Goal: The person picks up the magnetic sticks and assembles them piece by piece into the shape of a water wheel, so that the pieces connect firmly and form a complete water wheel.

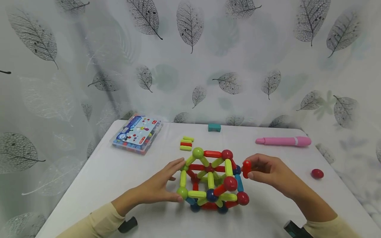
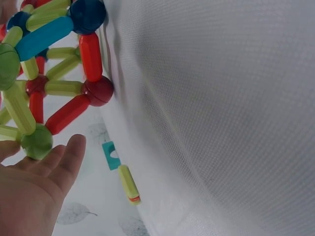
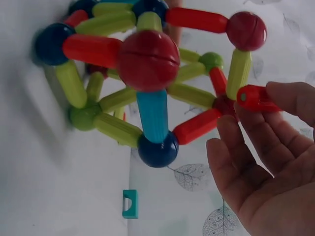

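A cage-like structure (image 1: 212, 180) of green, red and blue magnetic rods and balls stands on the white table (image 1: 119, 172), and fills much of the right wrist view (image 3: 147, 73) and the top left of the left wrist view (image 2: 49, 73). My left hand (image 1: 166, 185) rests with straight fingers against the structure's left side, by a green ball (image 2: 35, 141). My right hand (image 1: 262, 170) pinches a short red rod (image 1: 246, 168) between thumb and fingers, just right of the structure; the same red rod (image 3: 253, 97) shows in the right wrist view.
A clear box of pieces (image 1: 137, 134) lies at the back left. Loose green and red rods (image 1: 186, 144) lie behind the structure, with a teal block (image 1: 214, 127) farther back. A pink pen-like stick (image 1: 284, 141) and a red ball (image 1: 317, 173) lie to the right.
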`<control>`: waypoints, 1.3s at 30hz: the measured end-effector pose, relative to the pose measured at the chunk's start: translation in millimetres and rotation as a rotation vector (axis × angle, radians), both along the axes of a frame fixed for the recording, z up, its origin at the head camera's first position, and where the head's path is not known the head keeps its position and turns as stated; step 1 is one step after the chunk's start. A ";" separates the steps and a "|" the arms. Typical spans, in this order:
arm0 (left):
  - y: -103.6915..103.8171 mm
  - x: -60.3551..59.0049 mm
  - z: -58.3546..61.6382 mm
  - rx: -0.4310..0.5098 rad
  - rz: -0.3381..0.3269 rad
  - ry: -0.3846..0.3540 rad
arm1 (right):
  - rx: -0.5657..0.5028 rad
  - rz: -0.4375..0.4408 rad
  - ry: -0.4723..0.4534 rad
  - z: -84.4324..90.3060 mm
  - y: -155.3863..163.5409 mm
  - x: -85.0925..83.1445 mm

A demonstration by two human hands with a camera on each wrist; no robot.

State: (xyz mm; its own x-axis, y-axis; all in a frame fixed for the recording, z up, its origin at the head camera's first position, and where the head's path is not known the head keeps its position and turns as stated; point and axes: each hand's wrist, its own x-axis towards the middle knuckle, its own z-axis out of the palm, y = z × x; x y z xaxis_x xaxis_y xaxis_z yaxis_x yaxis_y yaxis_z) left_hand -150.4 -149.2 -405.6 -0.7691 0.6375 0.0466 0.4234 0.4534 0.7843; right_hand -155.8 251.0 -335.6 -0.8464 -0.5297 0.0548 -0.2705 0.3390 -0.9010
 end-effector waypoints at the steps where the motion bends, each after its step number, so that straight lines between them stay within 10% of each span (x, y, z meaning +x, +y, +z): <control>1: -0.2 -0.1 0.1 0.002 0.000 0.000 | 0.015 0.018 0.004 -1.1 -1.2 2.7; 14: -1.3 -1.4 -1.2 0.001 0.003 0.003 | 0.241 0.152 0.101 -13.8 -11.9 19.2; 39: 0.0 0.1 -0.4 0.010 -0.006 0.001 | 0.358 0.069 0.291 -7.3 -18.5 36.3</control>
